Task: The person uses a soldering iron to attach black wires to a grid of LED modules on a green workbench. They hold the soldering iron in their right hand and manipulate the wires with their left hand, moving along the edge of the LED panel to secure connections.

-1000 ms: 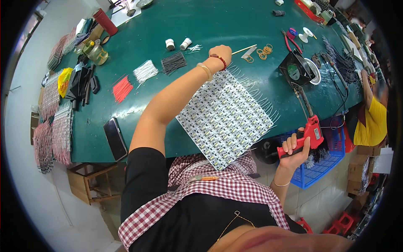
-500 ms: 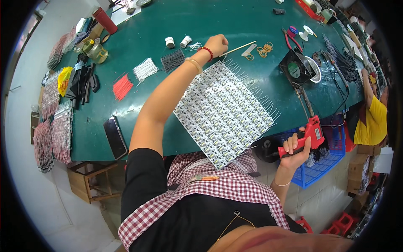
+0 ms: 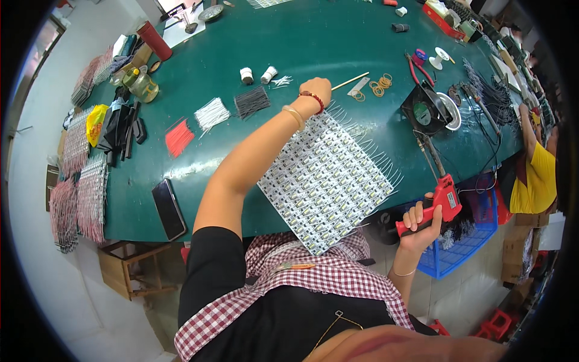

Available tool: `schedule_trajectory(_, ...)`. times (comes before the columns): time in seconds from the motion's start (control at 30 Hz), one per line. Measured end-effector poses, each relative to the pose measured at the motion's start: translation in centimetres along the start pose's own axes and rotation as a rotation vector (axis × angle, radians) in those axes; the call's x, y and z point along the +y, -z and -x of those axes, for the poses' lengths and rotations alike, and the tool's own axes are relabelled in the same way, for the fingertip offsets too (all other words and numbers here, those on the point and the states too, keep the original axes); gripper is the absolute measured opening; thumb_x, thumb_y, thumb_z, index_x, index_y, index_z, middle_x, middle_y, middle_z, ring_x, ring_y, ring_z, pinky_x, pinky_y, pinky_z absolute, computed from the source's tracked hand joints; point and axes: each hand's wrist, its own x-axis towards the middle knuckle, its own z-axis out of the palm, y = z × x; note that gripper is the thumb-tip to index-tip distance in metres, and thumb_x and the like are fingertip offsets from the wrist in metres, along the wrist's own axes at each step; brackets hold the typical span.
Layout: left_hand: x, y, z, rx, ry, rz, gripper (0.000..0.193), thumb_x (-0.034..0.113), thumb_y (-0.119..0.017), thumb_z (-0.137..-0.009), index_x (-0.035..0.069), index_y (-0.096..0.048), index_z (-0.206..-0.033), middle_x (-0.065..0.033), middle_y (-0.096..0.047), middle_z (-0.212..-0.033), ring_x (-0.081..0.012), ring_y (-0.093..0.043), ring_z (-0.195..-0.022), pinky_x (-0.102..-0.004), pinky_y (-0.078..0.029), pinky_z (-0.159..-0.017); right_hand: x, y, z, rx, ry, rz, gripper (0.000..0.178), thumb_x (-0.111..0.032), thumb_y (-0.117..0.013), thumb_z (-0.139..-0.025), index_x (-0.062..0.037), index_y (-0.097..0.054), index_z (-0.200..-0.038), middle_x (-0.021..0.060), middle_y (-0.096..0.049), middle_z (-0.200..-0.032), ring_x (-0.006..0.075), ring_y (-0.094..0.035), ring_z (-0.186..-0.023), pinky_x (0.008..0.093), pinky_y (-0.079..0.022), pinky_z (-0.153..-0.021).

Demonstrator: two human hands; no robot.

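Observation:
A square white sheet of small circuit boards (image 3: 329, 175), with rows of yellowish components and thin wires bristling from its upper right side, lies cornerwise over the table's near edge. At its far corner is my left hand (image 3: 316, 89), closed with fingers curled under; what they hold, if anything, is hidden. A thin wooden stick (image 3: 351, 81) lies just beyond that hand. My right hand (image 3: 420, 226) is wrapped round the handle of a red soldering gun (image 3: 445, 199), right of the sheet. Its metal tip points up toward a black square fan (image 3: 423, 110).
Bundles of red (image 3: 178, 137), white (image 3: 211, 114) and dark wires (image 3: 252, 101) lie on the green table (image 3: 338, 45). A phone (image 3: 169, 209) rests near the front edge. Rubber bands (image 3: 380, 85) and red-handled pliers (image 3: 421, 69) are beyond the sheet. A person in yellow (image 3: 535, 178) sits at right.
My left hand has drawn back a little toward me, onto the sheet's far corner. My right hand still grips the soldering gun, nearly in place. The whole view has shifted slightly.

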Motion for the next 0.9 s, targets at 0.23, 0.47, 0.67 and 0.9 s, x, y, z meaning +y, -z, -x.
schedule_trajectory(0.23, -1.2, -2.1, -0.5, 0.335, -0.111, 0.120, 0.019, 0.015, -0.057, -0.083, 0.000, -0.064, -0.091, -0.0219, -0.066, -0.089, -0.0394, -0.065, -0.085, -0.0461, -0.052, -0.075, 0.1, -0.2, -0.2, -0.020, -0.013, -0.006, 0.037, -0.036, -0.044, -0.099, -0.0026, -0.045, -0.116, 0.0030, -0.042, -0.059, 0.0100, -0.038, -0.040, 0.0255, -0.037, -0.040)
schedule_trajectory(0.47, -2.0, 0.2, -0.1, 0.348, -0.286, 0.523, 0.013, 0.010, -0.061, -0.083, 0.001, -0.068, -0.089, -0.0164, -0.068, -0.087, -0.0307, -0.066, -0.079, -0.0375, -0.052, -0.072, 0.0, 0.0, -0.2, -0.006, -0.008, 0.008, 0.037, -0.035, -0.043, -0.099, -0.0022, -0.045, -0.117, 0.0023, -0.039, -0.059, 0.0096, -0.036, -0.041, 0.0238, -0.035, -0.040)
schedule_trajectory(0.67, 4.6, 0.7, 9.7, -0.071, -0.533, 0.777, 0.012, 0.015, -0.064, -0.082, 0.003, -0.068, -0.083, -0.0119, -0.067, -0.078, -0.0241, -0.065, -0.072, -0.0341, -0.051, -0.067, 0.9, -1.9, 0.0, -0.065, 0.043, 0.207, 0.036, -0.024, -0.052, -0.096, -0.0014, -0.043, -0.122, 0.0034, -0.047, -0.070, 0.0094, -0.044, -0.051, 0.0240, -0.041, -0.049)
schedule_trajectory(0.9, 8.5, 1.1, 19.2, -0.084, -0.729, 0.761, 0.010, 0.012, -0.066, -0.075, 0.003, -0.064, -0.076, -0.0130, -0.062, -0.076, -0.0306, -0.061, -0.078, -0.0405, -0.048, -0.069, 3.3, -6.5, 0.9, -0.050, 0.070, 0.627, 0.049, 0.002, -0.064, -0.084, 0.0003, -0.042, -0.127, 0.0058, -0.056, -0.088, 0.0127, -0.057, -0.077, 0.0283, -0.050, -0.069)
